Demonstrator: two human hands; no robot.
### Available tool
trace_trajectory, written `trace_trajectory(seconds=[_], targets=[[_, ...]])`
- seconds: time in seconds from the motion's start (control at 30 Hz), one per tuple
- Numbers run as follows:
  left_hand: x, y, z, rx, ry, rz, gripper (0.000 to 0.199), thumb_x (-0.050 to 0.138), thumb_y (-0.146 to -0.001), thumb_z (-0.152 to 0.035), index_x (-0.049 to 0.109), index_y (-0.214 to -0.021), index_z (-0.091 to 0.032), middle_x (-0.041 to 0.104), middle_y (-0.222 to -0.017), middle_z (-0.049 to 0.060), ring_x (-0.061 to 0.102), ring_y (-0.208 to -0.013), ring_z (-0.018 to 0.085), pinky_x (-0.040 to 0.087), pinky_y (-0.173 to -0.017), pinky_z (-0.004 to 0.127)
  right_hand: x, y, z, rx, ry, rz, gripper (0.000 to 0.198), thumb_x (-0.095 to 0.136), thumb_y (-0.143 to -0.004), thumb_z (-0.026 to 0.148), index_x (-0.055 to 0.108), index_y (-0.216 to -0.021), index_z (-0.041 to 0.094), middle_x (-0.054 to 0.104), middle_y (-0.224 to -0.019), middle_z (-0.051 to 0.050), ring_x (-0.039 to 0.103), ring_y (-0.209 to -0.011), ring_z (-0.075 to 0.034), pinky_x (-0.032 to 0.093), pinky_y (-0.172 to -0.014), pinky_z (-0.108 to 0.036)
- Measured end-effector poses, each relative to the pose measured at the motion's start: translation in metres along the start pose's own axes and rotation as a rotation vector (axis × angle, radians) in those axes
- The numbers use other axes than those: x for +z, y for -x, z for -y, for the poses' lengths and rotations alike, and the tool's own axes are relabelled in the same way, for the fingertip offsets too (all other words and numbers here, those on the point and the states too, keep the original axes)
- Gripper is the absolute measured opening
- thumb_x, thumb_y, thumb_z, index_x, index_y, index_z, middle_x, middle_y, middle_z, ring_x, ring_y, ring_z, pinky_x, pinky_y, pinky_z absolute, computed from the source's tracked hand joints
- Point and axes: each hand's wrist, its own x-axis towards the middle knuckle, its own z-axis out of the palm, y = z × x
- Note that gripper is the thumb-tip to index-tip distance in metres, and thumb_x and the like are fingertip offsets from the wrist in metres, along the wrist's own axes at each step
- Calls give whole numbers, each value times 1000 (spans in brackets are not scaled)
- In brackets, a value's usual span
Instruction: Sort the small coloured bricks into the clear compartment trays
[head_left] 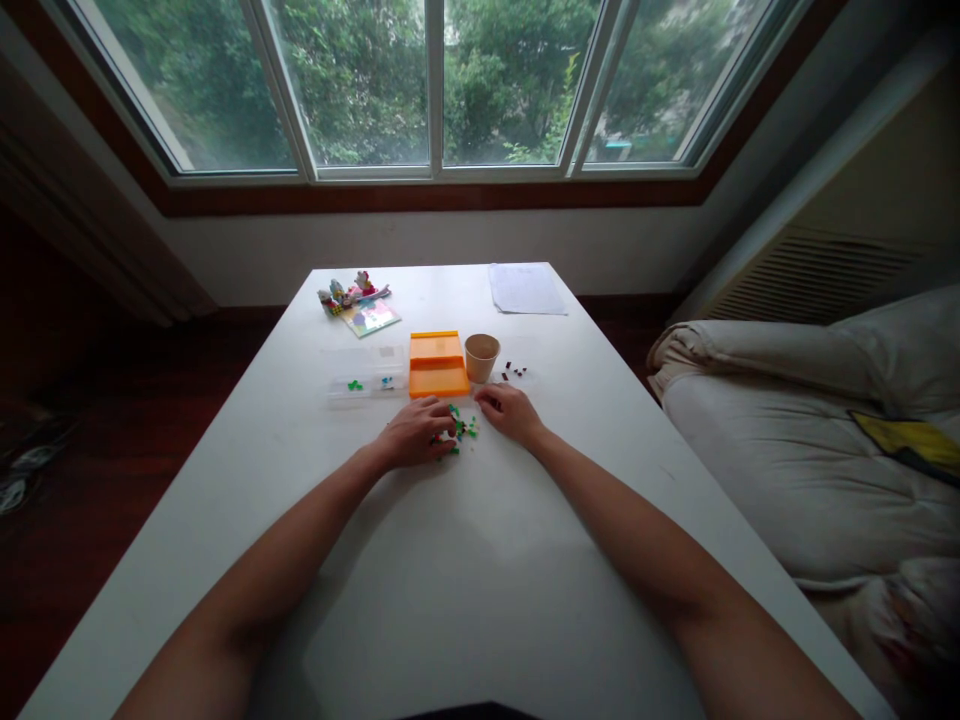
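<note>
A loose pile of small toy building bricks (466,427), mostly green, lies on the white table. My left hand (418,433) reaches over the pile's left side, with fingers apart and curved down among the bricks. To the right, my right hand (511,410) rests on the table just in front of the paper cup (482,357). Its fingers are curled together, and whatever they may hold is too small to see. Beyond the hands, an orange open case (438,378) stands left of the cup.
Left of the case, a clear plastic box (341,386) holds a few green and blue bricks. Dark brown bricks (514,371) lie right of the cup. Small colourful figures (352,290), a booklet (373,317) and paper sheets (527,289) are at the far end. A sofa (735,420) stands to the right.
</note>
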Motion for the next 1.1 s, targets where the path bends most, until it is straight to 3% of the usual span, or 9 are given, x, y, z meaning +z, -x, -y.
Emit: trace_trajectory(seconds=[0.37,0.63,0.8,0.93,1.1], targets=[[4,0,6,35,115,47,14,60,-92,-30,71,-88,-22,67,-93,7,59,-96,21,46,-86,33,3,0,-5,23,7,6,14,61,-88,20,72,-96,22,68,-86,-4,58,-76,-17,45,-73,-28],[5,6,18,-115,121,-159,14,57,-95,-30,68,-93,-21,70,-97,7,61,-95,20,47,-86,33,3,0,-4,14,-18,1,14,61,-88,20,72,-95,22,67,-86,-4,57,-75,-17,44,-70,-28],[-3,15,39,-330,85,-415,17,53,-96,-32,65,-93,-21,71,-96,6,63,-95,21,48,-89,35,3,-1,-3,12,-31,14,15,60,-88,19,72,-96,22,67,-83,-3,56,-73,-17,44,-69,-27],[-14,30,65,-662,-56,-667,19,51,-96,-36,64,-97,-21,70,-99,7,62,-99,23,44,-95,39,3,-1,-2,5,-22,12,15,60,-88,20,72,-96,22,67,-84,-3,56,-74,-17,44,-70,-28],[-24,53,99,-998,-147,-743,23,49,-94,-37,65,-100,-21,70,-97,9,59,-97,26,40,-91,41,2,0,-1,-3,-24,12,15,59,-89,20,72,-96,22,66,-83,-3,57,-74,-17,44,-69,-28]])
